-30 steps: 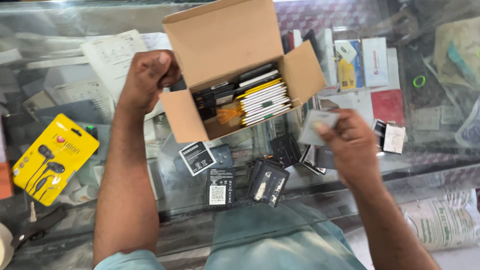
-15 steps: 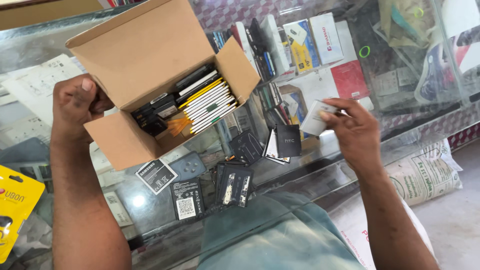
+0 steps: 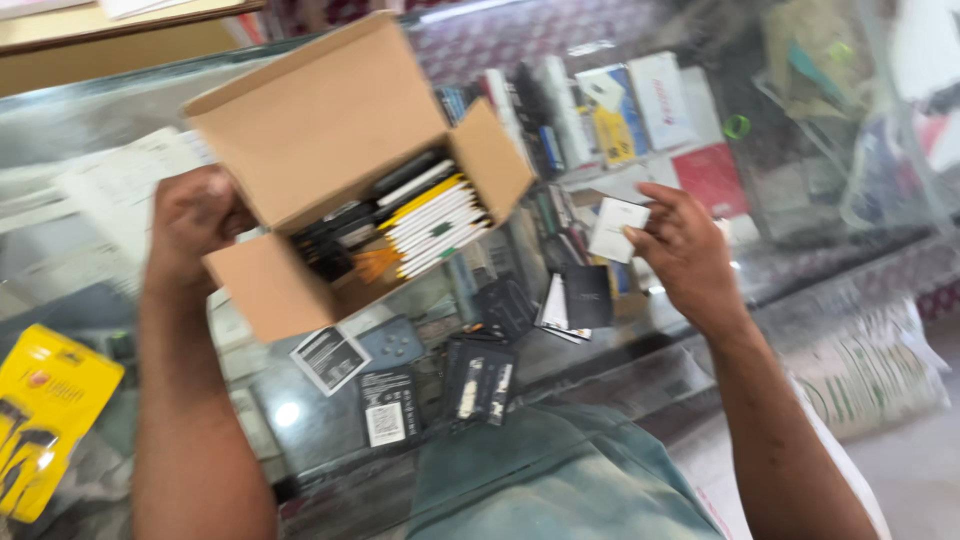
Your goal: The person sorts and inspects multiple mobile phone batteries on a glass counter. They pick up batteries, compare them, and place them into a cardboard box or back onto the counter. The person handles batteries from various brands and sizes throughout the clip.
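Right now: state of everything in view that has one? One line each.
cardboard box: open, flaps up, tilted, lifted off the counter
flat packs in the box: stacked on edge, filling about half
left hand: closed on the box's side
right hand: pinching a small white pack
small white pack: held above the counter
dark packs on the glass counter: lying flat, loose
yellow earphone pack: sealed, lying flat

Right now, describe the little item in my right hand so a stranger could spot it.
Start at the open cardboard box the left hand holds over the glass counter. To its right, the right hand pinches a small white flat pack; the loose packs lying on the glass nearby are mostly black.
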